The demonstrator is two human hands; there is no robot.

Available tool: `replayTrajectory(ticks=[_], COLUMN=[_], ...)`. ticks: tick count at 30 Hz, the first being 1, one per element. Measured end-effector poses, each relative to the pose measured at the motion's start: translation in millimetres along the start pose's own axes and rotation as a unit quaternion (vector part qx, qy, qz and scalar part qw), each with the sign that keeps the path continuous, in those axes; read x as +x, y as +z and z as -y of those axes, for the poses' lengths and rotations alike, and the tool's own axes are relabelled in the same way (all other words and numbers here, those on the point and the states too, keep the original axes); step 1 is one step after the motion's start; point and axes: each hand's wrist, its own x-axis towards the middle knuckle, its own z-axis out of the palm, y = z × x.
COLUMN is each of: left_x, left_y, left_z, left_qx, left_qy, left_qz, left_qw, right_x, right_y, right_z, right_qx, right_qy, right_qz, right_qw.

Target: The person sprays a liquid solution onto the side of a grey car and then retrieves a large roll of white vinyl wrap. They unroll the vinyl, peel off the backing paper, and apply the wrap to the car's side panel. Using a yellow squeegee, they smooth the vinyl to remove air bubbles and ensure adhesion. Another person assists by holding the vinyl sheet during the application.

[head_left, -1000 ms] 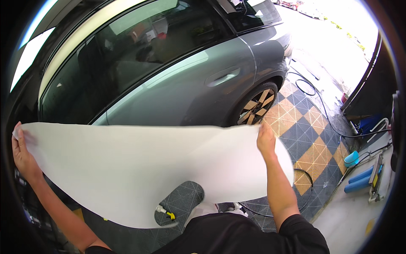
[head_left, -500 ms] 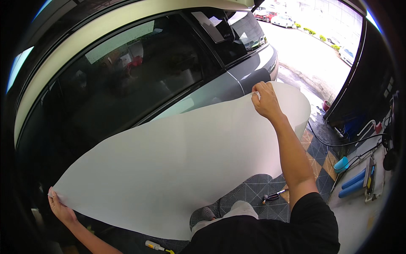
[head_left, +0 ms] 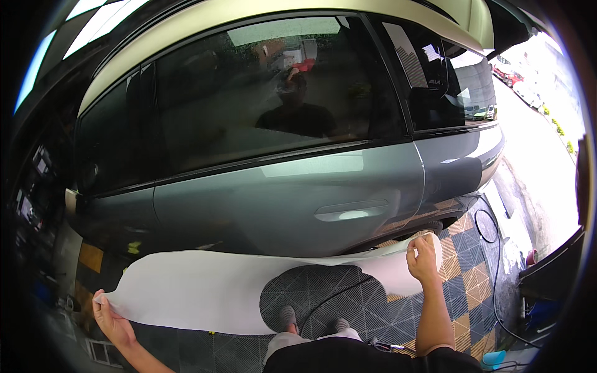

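Observation:
My hands hold a large thin white sheet (head_left: pixel 193 289) stretched lengthwise between them, low in front of the car. My left hand (head_left: pixel 115 322) pinches its left corner between thumb and fingers. Farther right, my right hand (head_left: pixel 424 258) is closed on the upper edge near the sheet's rounded right end. The lower edge arches up in the middle, and the floor and my feet show there. Just beyond the sheet stands the grey-green car door (head_left: pixel 280 208), with a door handle (head_left: pixel 352 210) and a dark window above. The sheet hides the lowest part of the door.
Dark and tan tiles (head_left: pixel 466 261) cover the floor. A black hose (head_left: pixel 497 292) runs along the right, near a blue container (head_left: pixel 493 359). A small tool (head_left: pixel 385 345) lies by my feet. The car's rear wheel (head_left: pixel 429 227) is beyond my right hand.
My right hand has come down and toward me, so the sheet hangs lower and more level. My view has turned left, and more of the car's door shows.

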Motion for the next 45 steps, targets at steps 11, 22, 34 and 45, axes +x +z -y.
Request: replayTrajectory(ticks=[11, 22, 34, 45], left_x=[-110.7, -139.6, -143.6, -183.3], left_y=[14.3, -34.4, -77.4, -45.3], left_z=[-100.8, -37.9, 4.9, -68.3], left_qx=[0.132, 0.102, 0.033, 0.402], left_qy=[0.116, 0.013, -0.059, 0.102], left_qz=[-0.025, 0.102, 0.280, 0.450], left_qw=[0.984, 0.989, 0.958, 0.791], right_x=[-19.4, -93.6, -189.2, -78.5], right_y=[-46.2, -52.5, -86.4, -229.1], right_z=[20.6, 159.4, 288.2, 294.8], right_qx=[0.071, 0.043, -0.035, -0.095], right_qy=[-0.076, -0.127, -0.106, -0.243], right_qz=[-0.003, -0.021, 0.032, -0.006], right_qw=[0.995, 0.991, 0.993, 0.965])
